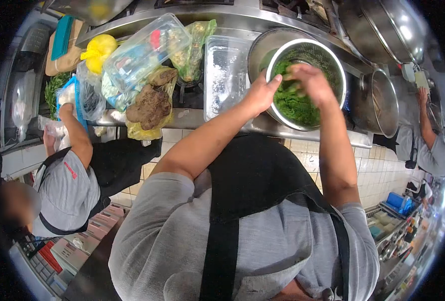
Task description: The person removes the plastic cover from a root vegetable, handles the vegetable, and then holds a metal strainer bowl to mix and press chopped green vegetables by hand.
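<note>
A deep steel pot (pixel 342 70) stands tilted slightly toward me on the counter, with finely chopped green herbs (pixel 295 108) inside. Its inner wall looks speckled. My left hand (pixel 262 94) holds the pot at its left rim, thumb up along the edge. Over the herbs, inside the mouth of the pot, is my right hand (pixel 312 84), smeared by motion, so whether its fingers hold any herbs is unclear. Behind and left of the pot sits a wider round metal pan (pixel 256 52), partly hidden.
Left of the pot lies a wet clear tray (pixel 226 70). Farther left are a clear plastic container (pixel 147 47), brown lumps (pixel 150 105) on a yellow bag and a yellow bundle (pixel 101 50). A large pot (pixel 378 103) stands right. Co-workers work at far left (pixel 67 185) and far right (pixel 430 145).
</note>
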